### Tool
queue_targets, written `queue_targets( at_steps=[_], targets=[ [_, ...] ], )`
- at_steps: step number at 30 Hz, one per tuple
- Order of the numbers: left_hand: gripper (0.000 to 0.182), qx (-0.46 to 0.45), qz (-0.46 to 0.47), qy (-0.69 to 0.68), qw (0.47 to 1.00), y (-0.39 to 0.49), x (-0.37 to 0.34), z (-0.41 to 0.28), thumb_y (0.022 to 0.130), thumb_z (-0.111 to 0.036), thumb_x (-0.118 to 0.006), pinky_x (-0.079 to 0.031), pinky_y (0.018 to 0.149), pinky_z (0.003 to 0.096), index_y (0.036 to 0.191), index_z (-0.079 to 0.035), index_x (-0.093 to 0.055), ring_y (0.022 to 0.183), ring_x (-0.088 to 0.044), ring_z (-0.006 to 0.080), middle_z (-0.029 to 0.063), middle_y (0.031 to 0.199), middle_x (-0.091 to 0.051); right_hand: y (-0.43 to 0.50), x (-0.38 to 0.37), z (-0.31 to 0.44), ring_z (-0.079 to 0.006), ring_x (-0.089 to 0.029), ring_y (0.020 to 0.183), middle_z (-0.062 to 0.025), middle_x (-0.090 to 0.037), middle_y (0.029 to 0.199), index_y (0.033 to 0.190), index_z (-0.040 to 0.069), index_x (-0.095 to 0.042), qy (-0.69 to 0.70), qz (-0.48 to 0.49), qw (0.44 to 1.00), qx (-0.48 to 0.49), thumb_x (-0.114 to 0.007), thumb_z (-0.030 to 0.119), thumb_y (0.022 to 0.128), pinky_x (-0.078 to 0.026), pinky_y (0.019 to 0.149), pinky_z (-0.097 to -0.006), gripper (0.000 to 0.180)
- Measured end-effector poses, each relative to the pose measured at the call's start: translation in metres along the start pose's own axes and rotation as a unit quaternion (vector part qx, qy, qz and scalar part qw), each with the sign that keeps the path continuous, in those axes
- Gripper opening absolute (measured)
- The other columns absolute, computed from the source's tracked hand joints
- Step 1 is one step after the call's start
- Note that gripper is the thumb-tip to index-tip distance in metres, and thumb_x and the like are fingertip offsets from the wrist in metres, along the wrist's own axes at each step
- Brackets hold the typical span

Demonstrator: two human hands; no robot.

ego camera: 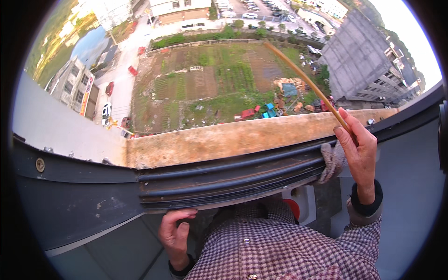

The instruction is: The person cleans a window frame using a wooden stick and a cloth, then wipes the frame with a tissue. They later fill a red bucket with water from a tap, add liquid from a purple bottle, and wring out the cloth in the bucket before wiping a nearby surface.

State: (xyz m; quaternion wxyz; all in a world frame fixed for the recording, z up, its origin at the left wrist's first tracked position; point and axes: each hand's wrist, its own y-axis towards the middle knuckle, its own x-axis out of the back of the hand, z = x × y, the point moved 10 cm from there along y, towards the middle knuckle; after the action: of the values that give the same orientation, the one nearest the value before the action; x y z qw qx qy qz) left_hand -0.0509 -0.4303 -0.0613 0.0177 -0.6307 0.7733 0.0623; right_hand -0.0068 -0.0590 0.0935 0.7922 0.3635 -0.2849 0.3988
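Note:
My right hand [360, 148] is closed around the lower end of a thin brown wooden stick [304, 75], which slants up and left out over the ledge. Beneath and left of that hand, a grey cloth [330, 162] drapes over the dark metal sliding-window track [227, 178]. At the inner edge of the sill, my left hand [176, 227] has its fingers bent and holds nothing; whether its fingertips touch the edge I cannot tell.
Beyond the track lies a stained outer ledge [227, 140], with a long drop to garden plots [206, 82] below. A window frame edge [409, 120] runs along the right. Dark panelling [77, 199] stands at the left. Behind the sill, part of a white basin [309, 204] and something red show.

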Motion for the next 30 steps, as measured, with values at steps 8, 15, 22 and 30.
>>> queue_targets(
  at_steps=[8,15,22,30],
  targets=[
    [0.014,-0.067,0.166,0.056,0.982,-0.002,-0.080,-0.019,0.081,-0.004,-0.068,-0.050,0.075,0.0294,0.094,-0.001,-0.063,0.083,-0.064,0.0223,0.0167,0.092,-0.068,-0.031,0.045,-0.138,-0.0172,-0.066,0.067,-0.0159,-0.067,0.079,0.118,0.004,-0.062,-0.137,-0.058,0.984,-0.102,-0.072,0.025,0.083,-0.051,0.062,-0.0295,0.043],
    [0.037,-0.071,0.363,0.055,0.927,-0.018,-0.202,-0.034,0.073,-0.006,-0.076,-0.053,0.078,0.0311,0.109,-0.004,-0.065,0.095,-0.065,0.0249,0.0155,0.114,-0.064,-0.034,0.038,-0.154,-0.0338,-0.065,0.072,-0.0143,-0.064,0.072,0.087,0.006,-0.064,-0.192,0.002,0.980,-0.061,-0.066,0.032,0.087,-0.050,0.061,-0.0424,0.026],
    [0.044,-0.232,0.327,0.144,0.905,-0.016,-0.268,-0.066,0.073,-0.009,-0.077,-0.052,0.071,0.0280,0.114,-0.004,-0.064,0.100,-0.061,0.0224,0.0141,0.117,-0.062,-0.037,0.094,-0.113,-0.0039,-0.036,0.056,0.0037,-0.044,0.064,0.081,0.000,-0.056,0.119,-0.036,0.992,-0.038,-0.056,0.020,0.096,-0.031,0.048,-0.0221,0.025],
    [0.052,-0.319,0.282,0.190,0.885,-0.018,-0.326,-0.061,0.074,-0.012,-0.076,-0.045,0.095,0.0387,0.121,0.001,-0.057,0.115,-0.053,0.0343,0.0195,0.125,-0.055,-0.002,0.155,0.010,0.0019,-0.035,0.049,0.0073,-0.052,0.071,0.100,0.004,-0.062,0.331,-0.010,0.932,0.148,-0.056,0.026,0.097,-0.027,0.044,-0.0138,0.023]
  ],
)
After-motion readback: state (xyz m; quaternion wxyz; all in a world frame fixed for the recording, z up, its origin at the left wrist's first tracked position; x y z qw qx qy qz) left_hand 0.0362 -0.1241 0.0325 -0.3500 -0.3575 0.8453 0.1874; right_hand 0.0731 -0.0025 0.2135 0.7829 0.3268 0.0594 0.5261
